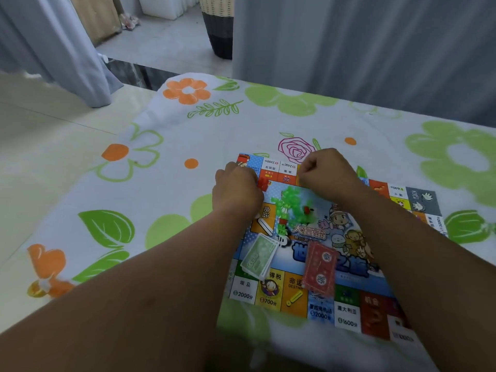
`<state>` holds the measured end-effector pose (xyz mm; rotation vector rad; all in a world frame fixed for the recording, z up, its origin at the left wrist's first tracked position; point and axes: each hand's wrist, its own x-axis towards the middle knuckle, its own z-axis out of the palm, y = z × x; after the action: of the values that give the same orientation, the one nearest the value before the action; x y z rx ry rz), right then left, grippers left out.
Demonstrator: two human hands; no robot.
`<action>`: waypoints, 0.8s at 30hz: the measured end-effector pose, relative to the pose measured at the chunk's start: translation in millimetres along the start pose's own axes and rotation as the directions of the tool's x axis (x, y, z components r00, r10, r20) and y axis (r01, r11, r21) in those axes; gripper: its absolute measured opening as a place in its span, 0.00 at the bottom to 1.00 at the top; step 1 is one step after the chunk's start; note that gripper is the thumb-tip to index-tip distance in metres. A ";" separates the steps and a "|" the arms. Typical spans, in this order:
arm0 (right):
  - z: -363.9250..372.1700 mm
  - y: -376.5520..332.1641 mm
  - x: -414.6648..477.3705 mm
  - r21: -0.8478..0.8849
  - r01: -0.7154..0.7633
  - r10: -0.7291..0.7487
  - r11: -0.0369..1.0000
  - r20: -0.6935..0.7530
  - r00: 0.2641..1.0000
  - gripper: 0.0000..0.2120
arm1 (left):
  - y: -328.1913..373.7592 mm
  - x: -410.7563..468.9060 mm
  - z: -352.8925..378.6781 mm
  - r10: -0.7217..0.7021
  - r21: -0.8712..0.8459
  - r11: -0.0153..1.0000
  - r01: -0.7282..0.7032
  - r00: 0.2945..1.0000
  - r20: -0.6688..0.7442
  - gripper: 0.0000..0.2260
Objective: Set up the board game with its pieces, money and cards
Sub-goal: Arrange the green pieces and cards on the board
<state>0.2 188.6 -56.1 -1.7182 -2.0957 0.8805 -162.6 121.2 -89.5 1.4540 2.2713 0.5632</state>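
Note:
The colourful game board [346,310] lies flat on a flower-print sheet [171,200]. A stack of green paper money [259,260] rests on the board's near left part, and a stack of red cards [320,269] sits beside it to the right. Over the board's far side, a clear bag of green plastic pieces [294,205] with one red piece inside hangs between my hands. My left hand [236,189] is closed at the bag's left top corner and my right hand [330,170] pinches its right top corner. The fingertips are hidden behind the knuckles.
A small yellow ring-shaped object [36,289] lies on the sheet near its left edge. Pale floor tiles [40,146] run along the left. Grey curtains [362,49] hang behind the far edge, and a woven basket [218,28] stands on the floor beyond.

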 end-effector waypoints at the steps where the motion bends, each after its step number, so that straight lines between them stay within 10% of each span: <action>1: -4.5 1.0 -1.3 -0.003 -0.014 0.014 1.000 0.038 0.999 0.05 | 0.2 0.0 0.2 0.002 0.003 1.000 -0.002 1.000 0.001 0.12; 10: -18.1 4.4 -14.4 -0.128 -0.062 0.099 0.990 0.308 0.946 0.09 | 1.8 1.1 -0.7 -0.008 0.005 1.000 0.008 1.000 0.006 0.11; 24: -12.8 -0.1 -19.9 -0.249 -0.032 0.110 0.968 0.308 0.945 0.05 | 7.8 -3.2 -2.7 -0.016 0.047 0.999 0.015 0.999 0.030 0.15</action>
<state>12.4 173.0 -43.1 -1.8881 -2.4524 1.0214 -156.9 120.9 -82.9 1.4557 2.2844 0.4830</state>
